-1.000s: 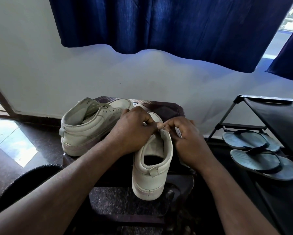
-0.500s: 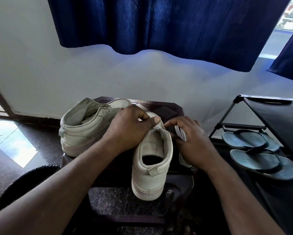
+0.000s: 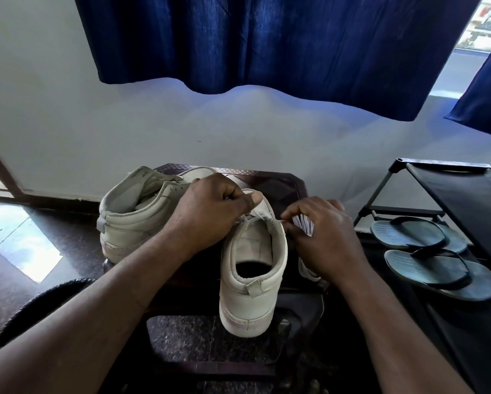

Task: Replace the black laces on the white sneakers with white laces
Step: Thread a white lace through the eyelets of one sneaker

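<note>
Here left hand [image 3: 207,211] pinches white lace [image 3: 257,216]; right hand [image 3: 326,237] grips bundle [image 3: 302,223]

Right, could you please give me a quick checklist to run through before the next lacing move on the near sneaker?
1. Near sneaker upright on the stool, heel toward the person: ok.
2. Right hand holds the bunched white lace: ok.
3. Left hand pinches the white lace over the tongue: ok.
4. Next eyelet in view: not ok, the hands cover the lacing.
5. Old lacing fully removed from this sneaker: cannot tell.
6. Second sneaker, on its side on the stool, relaced: cannot tell.
</note>
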`<state>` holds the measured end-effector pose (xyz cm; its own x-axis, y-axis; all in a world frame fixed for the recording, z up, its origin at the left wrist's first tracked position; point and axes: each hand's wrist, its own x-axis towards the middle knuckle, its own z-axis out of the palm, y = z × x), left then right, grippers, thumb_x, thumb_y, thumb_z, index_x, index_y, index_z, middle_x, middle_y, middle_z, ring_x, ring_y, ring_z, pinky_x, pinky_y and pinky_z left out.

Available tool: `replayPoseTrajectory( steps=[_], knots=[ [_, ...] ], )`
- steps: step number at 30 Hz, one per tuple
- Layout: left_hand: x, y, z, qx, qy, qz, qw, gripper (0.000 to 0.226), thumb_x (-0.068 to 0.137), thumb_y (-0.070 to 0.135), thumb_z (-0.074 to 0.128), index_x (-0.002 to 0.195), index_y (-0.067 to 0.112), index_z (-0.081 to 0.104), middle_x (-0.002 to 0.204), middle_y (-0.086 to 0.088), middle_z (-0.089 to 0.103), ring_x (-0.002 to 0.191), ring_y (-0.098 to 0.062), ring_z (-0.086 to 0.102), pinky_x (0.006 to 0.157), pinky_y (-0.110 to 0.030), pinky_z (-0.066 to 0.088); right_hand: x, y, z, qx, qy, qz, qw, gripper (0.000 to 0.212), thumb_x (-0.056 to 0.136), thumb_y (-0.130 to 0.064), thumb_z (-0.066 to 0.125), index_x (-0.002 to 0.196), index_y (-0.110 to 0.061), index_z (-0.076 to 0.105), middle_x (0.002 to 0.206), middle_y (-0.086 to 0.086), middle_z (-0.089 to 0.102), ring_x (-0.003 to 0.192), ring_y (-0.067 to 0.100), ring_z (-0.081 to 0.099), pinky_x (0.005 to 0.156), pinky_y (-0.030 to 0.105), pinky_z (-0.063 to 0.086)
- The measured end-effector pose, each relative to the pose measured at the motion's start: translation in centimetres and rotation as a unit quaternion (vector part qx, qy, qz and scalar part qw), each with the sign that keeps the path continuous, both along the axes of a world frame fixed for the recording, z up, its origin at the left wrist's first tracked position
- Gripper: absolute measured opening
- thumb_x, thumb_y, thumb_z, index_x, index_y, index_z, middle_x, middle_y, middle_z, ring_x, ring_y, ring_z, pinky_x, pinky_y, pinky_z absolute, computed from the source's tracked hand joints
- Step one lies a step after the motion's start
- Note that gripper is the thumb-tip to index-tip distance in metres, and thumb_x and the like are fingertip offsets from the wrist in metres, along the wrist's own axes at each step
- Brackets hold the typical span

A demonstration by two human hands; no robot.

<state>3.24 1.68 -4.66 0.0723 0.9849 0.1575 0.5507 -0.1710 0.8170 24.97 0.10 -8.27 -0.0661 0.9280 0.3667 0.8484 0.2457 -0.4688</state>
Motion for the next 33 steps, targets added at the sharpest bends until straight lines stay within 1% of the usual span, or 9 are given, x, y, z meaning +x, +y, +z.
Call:
replayPoseTrajectory(
  steps=[4, 9, 13, 17, 20, 23, 26, 29, 33],
  knots=[
    [0.2, 0.0, 0.1, -0.011, -0.023, -0.013, 1.000, 0.058, 0.088, 0.059, 0.072, 0.078, 0.001, 0.066, 0.082, -0.020, 0.064, 0.063, -0.022, 0.052, 0.061, -0.037, 0.044, -0.7, -0.1, 0.0, 0.048, 0.003, 0.080, 0.996, 0.009, 0.087, -0.038, 0.068, 0.096, -0.037, 0.070, 0.105, -0.020, 0.069, 0.109, 0.018, 0.058, 0.090, 0.049, 0.048],
    [0.0, 0.0, 0.0, -0.064, -0.100, -0.012, 0.993, 0.068, 0.087, 0.058, 0.073, 0.089, -0.009, 0.060, 0.072, -0.012, 0.048, 0.061, -0.020, 0.039, 0.051, -0.025, 0.034, -0.3, 0.0, -0.3, 0.025, -0.044, -0.023, 0.998, 0.013, 0.083, -0.027, 0.076, 0.081, -0.033, 0.065, 0.091, -0.017, 0.068, 0.100, 0.019, 0.056, 0.082, 0.040, 0.043],
    [-0.4, 0.1, 0.1, -0.053, -0.108, -0.005, 0.993, 0.043, 0.088, 0.057, 0.073, 0.078, 0.015, 0.077, 0.081, -0.027, 0.061, 0.065, -0.019, 0.046, 0.063, -0.029, 0.037, 0.0, 0.1, -0.6, -0.020, -0.054, -0.074, 0.996, 0.015, 0.084, -0.023, 0.076, 0.078, -0.031, 0.064, 0.094, -0.014, 0.069, 0.103, 0.021, 0.055, 0.085, 0.040, 0.043],
    [-0.2, 0.0, 0.0, -0.077, -0.157, -0.012, 0.984, 0.039, 0.089, 0.054, 0.073, 0.076, 0.017, 0.077, 0.071, -0.002, 0.058, 0.067, -0.014, 0.048, 0.067, -0.030, 0.039, -0.1, 0.2, -0.7, 0.010, -0.002, 0.010, 1.000, 0.012, 0.083, -0.027, 0.078, 0.088, -0.034, 0.070, 0.097, -0.018, 0.069, 0.101, 0.017, 0.055, 0.086, 0.043, 0.049],
    [0.0, 0.0, -0.1, -0.104, -0.186, -0.022, 0.977, 0.037, 0.089, 0.052, 0.074, 0.075, 0.018, 0.076, 0.069, 0.004, 0.059, 0.067, -0.011, 0.049, 0.068, -0.029, 0.041, -0.6, 0.1, -0.4, 0.057, 0.026, 0.074, 0.995, 0.016, 0.084, -0.029, 0.075, 0.099, -0.034, 0.074, 0.102, -0.019, 0.071, 0.103, 0.016, 0.057, 0.087, 0.043, 0.050],
    [0.0, 0.1, -0.2, -0.124, -0.215, -0.032, 0.968, 0.033, 0.089, 0.048, 0.075, 0.075, 0.018, 0.076, 0.067, 0.005, 0.059, 0.067, -0.013, 0.049, 0.067, -0.030, 0.041, -0.5, 0.1, -0.4, 0.069, 0.015, 0.064, 0.995, 0.009, 0.082, -0.035, 0.072, 0.090, -0.033, 0.076, 0.093, -0.020, 0.071, 0.099, 0.016, 0.059, 0.083, 0.047, 0.051],
    [0.1, 0.1, -0.3, -0.134, -0.193, -0.034, 0.971, 0.033, 0.089, 0.043, 0.078, 0.077, 0.013, 0.075, 0.068, 0.000, 0.058, 0.066, -0.015, 0.048, 0.065, -0.030, 0.039, 0.1, 0.1, -0.3, 0.044, -0.022, -0.018, 0.999, 0.013, 0.080, -0.045, 0.070, 0.078, -0.033, 0.074, 0.085, -0.019, 0.072, 0.096, 0.017, 0.060, 0.084, 0.046, 0.049],
    [0.1, -0.2, -0.2, -0.160, -0.159, -0.038, 0.973, 0.032, 0.089, 0.037, 0.079, 0.077, 0.008, 0.073, 0.062, 0.001, 0.059, 0.057, -0.013, 0.046, 0.058, -0.025, 0.038, 0.6, 0.1, -0.2, -0.010, -0.057, -0.075, 0.996, 0.012, 0.083, -0.039, 0.078, 0.075, -0.032, 0.073, 0.086, -0.013, 0.072, 0.099, 0.022, 0.061, 0.086, 0.042, 0.047],
    [0.0, -0.2, -0.2, -0.149, -0.132, -0.035, 0.979, 0.029, 0.088, 0.038, 0.080, 0.072, 0.015, 0.072, 0.061, 0.004, 0.060, 0.056, -0.011, 0.049, 0.059, -0.025, 0.041, 0.6, 0.2, -0.2, -0.002, -0.009, 0.009, 1.000, 0.010, 0.083, -0.040, 0.078, 0.092, -0.037, 0.076, 0.098, -0.020, 0.073, 0.106, 0.016, 0.060, 0.091, 0.043, 0.049]
  ],
)
